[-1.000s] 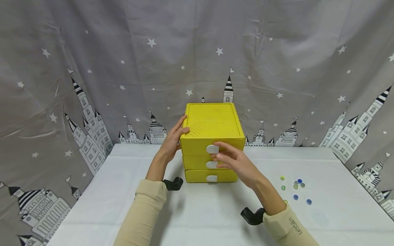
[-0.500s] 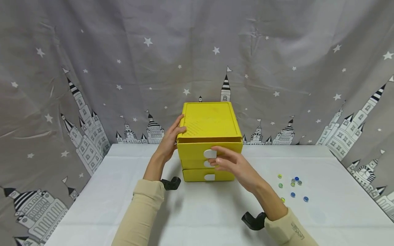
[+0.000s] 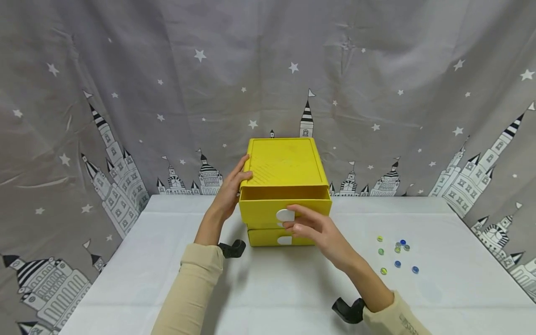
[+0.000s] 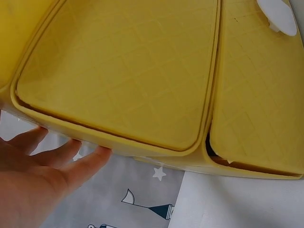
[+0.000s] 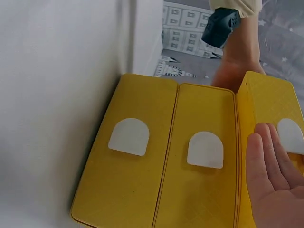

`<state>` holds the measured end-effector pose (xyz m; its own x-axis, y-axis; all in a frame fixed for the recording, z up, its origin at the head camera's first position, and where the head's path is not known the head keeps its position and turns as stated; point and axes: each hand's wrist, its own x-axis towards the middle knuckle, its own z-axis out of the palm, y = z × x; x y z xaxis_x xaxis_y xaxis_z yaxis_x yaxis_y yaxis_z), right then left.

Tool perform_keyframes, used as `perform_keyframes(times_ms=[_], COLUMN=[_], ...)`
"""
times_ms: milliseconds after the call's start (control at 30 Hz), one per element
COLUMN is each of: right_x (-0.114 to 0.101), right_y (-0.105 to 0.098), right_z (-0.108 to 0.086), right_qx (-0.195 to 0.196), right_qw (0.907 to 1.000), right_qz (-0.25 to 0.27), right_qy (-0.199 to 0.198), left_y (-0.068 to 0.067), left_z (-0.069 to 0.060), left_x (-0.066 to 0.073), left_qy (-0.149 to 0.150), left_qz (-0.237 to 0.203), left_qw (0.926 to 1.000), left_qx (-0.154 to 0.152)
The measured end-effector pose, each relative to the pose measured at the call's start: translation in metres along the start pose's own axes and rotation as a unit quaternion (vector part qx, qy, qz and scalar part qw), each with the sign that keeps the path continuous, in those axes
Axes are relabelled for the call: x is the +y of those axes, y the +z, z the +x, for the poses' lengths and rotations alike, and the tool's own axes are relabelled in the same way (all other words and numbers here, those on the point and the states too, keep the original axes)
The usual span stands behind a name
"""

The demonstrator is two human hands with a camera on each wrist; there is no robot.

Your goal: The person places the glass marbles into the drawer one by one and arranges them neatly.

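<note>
A yellow cabinet (image 3: pixel 284 160) of stacked drawers, each with a white tab, stands at the table's back. Its top drawer (image 3: pixel 259 211) is partly pulled out; the two drawers below are closed. My left hand (image 3: pixel 226 195) steadies the cabinet's left side, its thumb on the top panel; in the left wrist view its fairly straight fingers (image 4: pixel 90 164) touch the side wall. With my right hand (image 3: pixel 324 230) I hold the top drawer's white handle (image 3: pixel 284 215). The right wrist view shows extended fingers (image 5: pixel 259 156) beside that handle, while the thumb's grip is hidden.
Several small round glass-like pieces (image 3: pixel 398 264), blue, green, yellow and greyish, lie on the white tablecloth (image 3: pixel 268 288) to the cabinet's right. Close behind the table hangs a grey curtain (image 3: pixel 209 83) printed with castles and stars.
The top drawer has come out toward me, from closed to partly open, with my right hand drawing it nearer and lower. My left hand stays at the cabinet's left side.
</note>
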<state>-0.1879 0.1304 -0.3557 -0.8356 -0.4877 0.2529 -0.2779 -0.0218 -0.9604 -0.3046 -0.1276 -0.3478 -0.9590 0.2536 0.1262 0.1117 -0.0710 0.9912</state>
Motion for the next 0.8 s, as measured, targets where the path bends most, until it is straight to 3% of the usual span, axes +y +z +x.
perform_keyframes(times_ms=[300, 467, 800], right_x=[-0.004, -0.004, -0.005], right_y=[0.004, 0.006, 0.011], right_z=[-0.01, -0.016, -0.023], right_qx=[-0.004, -0.004, -0.006], right_qw=[0.9999, 0.9987, 0.9974], right_qz=[-0.012, -0.047, -0.066], right_qy=[-0.006, -0.019, -0.029], left_y=[0.002, 0.002, 0.003], left_z=[0.0, 0.0, -0.001], left_x=[0.003, 0.002, 0.0], left_qy=[0.0, 0.001, 0.018], left_qz=[-0.003, -0.001, 0.028], left_qw=[1.0, 1.0, 0.9994], left_qx=[0.003, 0.005, 0.01])
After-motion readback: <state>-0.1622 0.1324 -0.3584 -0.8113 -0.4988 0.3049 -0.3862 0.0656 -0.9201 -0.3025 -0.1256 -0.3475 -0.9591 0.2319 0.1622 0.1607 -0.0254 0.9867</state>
